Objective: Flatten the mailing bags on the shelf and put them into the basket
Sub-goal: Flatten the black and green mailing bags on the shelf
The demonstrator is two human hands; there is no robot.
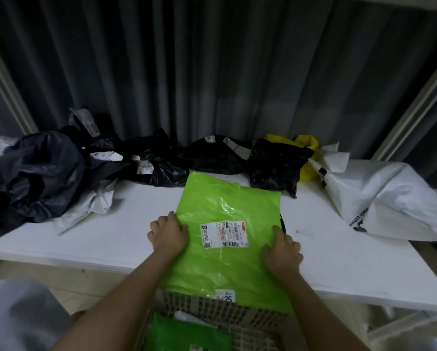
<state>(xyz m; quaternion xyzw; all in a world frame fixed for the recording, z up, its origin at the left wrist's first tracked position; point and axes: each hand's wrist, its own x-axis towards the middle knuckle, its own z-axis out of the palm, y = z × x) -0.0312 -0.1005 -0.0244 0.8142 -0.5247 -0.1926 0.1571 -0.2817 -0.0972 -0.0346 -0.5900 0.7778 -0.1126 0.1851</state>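
Pressing down on the green mailing bag (225,231), both hands lie flat with fingers spread; neither pinches the plastic.

Risks, left to right:
- Outboard of the left hand (168,234), the crumpled dark grey bag (32,173) and the white bag (93,201) beneath it sit near; a wide smoothing sweep that way could probably knock them toward the shelf edge.
- Left hand rests on the bag's left edge, half on the white shelf (126,224). Slick film under an open palm may skid rather than flatten, and trapped air could re-puff a crease.
- Between the hands, the shipping label (223,235) is stiff; a fold may set along its border if pressure is uneven.
- Right hand (282,252) covers the right edge, where a dark strip shows just past the fingers; I cannot tell what it is. It might drag along with the bag.
- Below the wrists, the bag's near end overhangs the shelf and touches the woven basket (237,315). Released early, it could slide off and land buckled on the green bag (187,333) already inside.

Look of the bag: bright green, glossy, mostly flat, with light wrinkles near the upper middle, and a second small sticker reading 25 at its near edge. Beyond the fingertips, black bags (212,155), a yellow one (306,148) and a large white bag (389,198) wait, still crumpled.
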